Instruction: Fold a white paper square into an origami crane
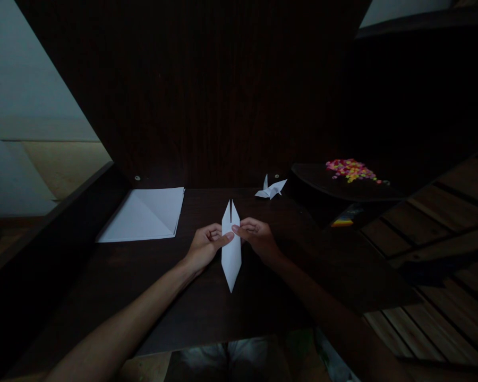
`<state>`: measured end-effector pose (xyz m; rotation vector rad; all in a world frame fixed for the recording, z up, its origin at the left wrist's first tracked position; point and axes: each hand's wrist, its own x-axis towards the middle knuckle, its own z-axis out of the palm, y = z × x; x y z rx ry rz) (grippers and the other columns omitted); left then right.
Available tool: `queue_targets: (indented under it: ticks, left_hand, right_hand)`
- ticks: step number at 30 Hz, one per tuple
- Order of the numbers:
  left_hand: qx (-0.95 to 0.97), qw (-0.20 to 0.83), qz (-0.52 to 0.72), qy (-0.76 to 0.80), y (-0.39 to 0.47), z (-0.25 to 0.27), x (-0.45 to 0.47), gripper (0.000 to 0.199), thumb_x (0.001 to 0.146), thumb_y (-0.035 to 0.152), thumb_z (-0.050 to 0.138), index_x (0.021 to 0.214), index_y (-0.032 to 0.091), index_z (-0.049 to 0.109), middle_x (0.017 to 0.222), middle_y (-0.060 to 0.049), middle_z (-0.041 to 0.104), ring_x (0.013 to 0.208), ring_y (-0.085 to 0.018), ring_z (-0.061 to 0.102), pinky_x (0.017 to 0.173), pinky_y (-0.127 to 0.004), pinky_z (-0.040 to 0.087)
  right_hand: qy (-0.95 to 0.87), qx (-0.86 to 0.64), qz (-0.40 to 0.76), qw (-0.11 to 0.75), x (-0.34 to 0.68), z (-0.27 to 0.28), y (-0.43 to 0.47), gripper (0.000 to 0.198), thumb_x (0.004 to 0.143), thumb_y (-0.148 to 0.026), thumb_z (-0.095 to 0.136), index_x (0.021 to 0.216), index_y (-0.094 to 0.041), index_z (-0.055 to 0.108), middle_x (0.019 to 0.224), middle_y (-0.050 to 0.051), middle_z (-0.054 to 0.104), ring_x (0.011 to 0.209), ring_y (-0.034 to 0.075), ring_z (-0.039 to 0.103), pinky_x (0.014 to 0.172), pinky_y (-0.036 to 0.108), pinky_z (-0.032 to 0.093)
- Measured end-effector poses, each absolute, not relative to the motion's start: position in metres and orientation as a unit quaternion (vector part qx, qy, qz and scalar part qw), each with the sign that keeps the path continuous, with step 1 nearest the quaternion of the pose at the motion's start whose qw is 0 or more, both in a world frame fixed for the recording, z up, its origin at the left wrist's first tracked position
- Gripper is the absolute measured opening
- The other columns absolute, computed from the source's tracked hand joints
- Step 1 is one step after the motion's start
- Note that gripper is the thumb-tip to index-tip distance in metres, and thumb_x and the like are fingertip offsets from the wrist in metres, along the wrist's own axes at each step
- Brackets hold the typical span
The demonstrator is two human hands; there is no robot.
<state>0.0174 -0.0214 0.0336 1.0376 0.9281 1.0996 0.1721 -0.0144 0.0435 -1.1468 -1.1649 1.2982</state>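
A long white folded paper [231,257] stands out at the middle of the dark desk, its split end with two narrow points facing away from me and a single point toward me. My left hand [207,243] grips its left edge, thumb on top and fingers curled at the side. From the right, my right hand [258,237] pinches the opposite edge with the thumb laid over the paper. Both thumbs nearly meet near the base of the split. Beyond, to the right, sits a folded white paper crane [271,189].
A stack of white paper sheets [143,215], the top one creased, lies at the left. On a raised corner shelf [314,178] at the right is a pile of small colourful pieces [352,170]. A dark side panel [56,217] edges the desk's left; a tall dark back panel [207,95] rises behind.
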Motion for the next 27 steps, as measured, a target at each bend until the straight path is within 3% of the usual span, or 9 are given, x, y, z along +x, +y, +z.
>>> queue_targets:
  ticks: [5, 12, 18, 23, 27]
  left_hand:
    - [0.433, 0.618, 0.513, 0.409, -0.0187, 0.0358, 0.0138, 0.036, 0.057, 0.039, 0.086, 0.068, 0.013, 0.064, 0.068, -0.002, 0.07, 0.059, -0.011, 0.061, 0.059, -0.021, 0.046]
    - [0.434, 0.587, 0.535, 0.426, -0.0165, 0.0321, 0.0171, 0.036, 0.055, 0.04, 0.085, 0.066, 0.013, 0.065, 0.063, -0.002, 0.068, 0.055, -0.011, 0.059, 0.055, -0.021, 0.044]
    - [0.449, 0.575, 0.534, 0.428, -0.0183, 0.035, 0.0166, 0.037, 0.056, 0.042, 0.084, 0.064, 0.013, 0.063, 0.062, -0.001, 0.067, 0.055, -0.011, 0.058, 0.053, -0.02, 0.044]
    - [0.457, 0.568, 0.529, 0.434, -0.0173, 0.0356, 0.0155, 0.038, 0.055, 0.043, 0.085, 0.064, 0.013, 0.063, 0.063, -0.002, 0.067, 0.055, -0.012, 0.06, 0.054, -0.022, 0.046]
    - [0.453, 0.578, 0.531, 0.423, -0.0132, 0.0339, 0.0131, 0.044, 0.058, 0.038, 0.084, 0.088, 0.015, 0.063, 0.066, -0.001, 0.068, 0.056, -0.013, 0.062, 0.056, -0.022, 0.049]
  right_hand:
    - [-0.509, -0.453, 0.585, 0.44, 0.173, 0.0418, -0.0145, 0.031, 0.052, -0.038, 0.083, 0.062, -0.017, 0.062, 0.057, -0.002, 0.064, 0.046, 0.011, 0.056, 0.043, 0.022, 0.044]
    - [-0.493, -0.465, 0.566, 0.469, 0.1706, 0.0381, -0.0117, 0.029, 0.051, -0.032, 0.084, 0.057, -0.017, 0.06, 0.052, -0.003, 0.062, 0.044, 0.01, 0.055, 0.042, 0.022, 0.044]
    - [-0.472, -0.439, 0.631, 0.431, 0.1735, 0.0361, -0.0088, 0.026, 0.059, -0.036, 0.077, 0.061, -0.016, 0.061, 0.056, -0.003, 0.064, 0.045, 0.009, 0.056, 0.041, 0.02, 0.044]
    - [-0.515, -0.418, 0.607, 0.438, 0.174, 0.0371, -0.0101, 0.026, 0.064, -0.039, 0.073, 0.061, -0.017, 0.061, 0.047, -0.004, 0.059, 0.037, 0.009, 0.051, 0.037, 0.021, 0.041]
    - [-0.501, -0.43, 0.605, 0.446, 0.1739, 0.0366, -0.0095, 0.027, 0.062, -0.04, 0.075, 0.062, -0.017, 0.062, 0.05, -0.003, 0.061, 0.04, 0.01, 0.054, 0.039, 0.022, 0.043]
